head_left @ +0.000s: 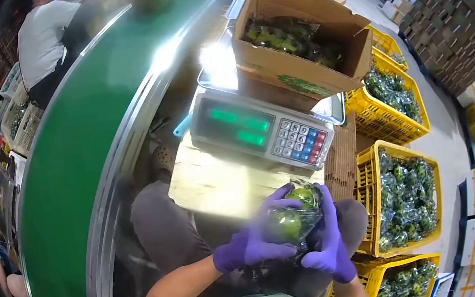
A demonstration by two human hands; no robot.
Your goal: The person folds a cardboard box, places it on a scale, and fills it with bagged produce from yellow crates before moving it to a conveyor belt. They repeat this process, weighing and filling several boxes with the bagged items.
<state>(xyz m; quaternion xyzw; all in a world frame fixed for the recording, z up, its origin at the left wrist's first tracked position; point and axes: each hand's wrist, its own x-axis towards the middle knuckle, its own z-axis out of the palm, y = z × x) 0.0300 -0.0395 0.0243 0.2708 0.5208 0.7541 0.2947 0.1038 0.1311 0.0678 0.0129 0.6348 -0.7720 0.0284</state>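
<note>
Between my two purple-gloved hands is a clear plastic bag of green fruit (291, 225), held close over my lap. My left hand (261, 230) curls round its left side, thumb and fingers against the plastic. On the other side my right hand (329, 239) wraps the bag, with its fingers along the edge. Just beyond the hands stands a digital scale (259, 130) with lit green displays and a keypad, on a pale wooden board (212, 182). An open cardboard box (300, 73) holding bagged green fruit rests on the scale's platform.
Yellow crates (377, 238) full of bagged green fruit line my right side. A green conveyor belt (67, 190) with a metal rail runs along my left. Across it a person in a white shirt (43, 42) sits near more crates. Stacked cartons (448, 27) stand far right.
</note>
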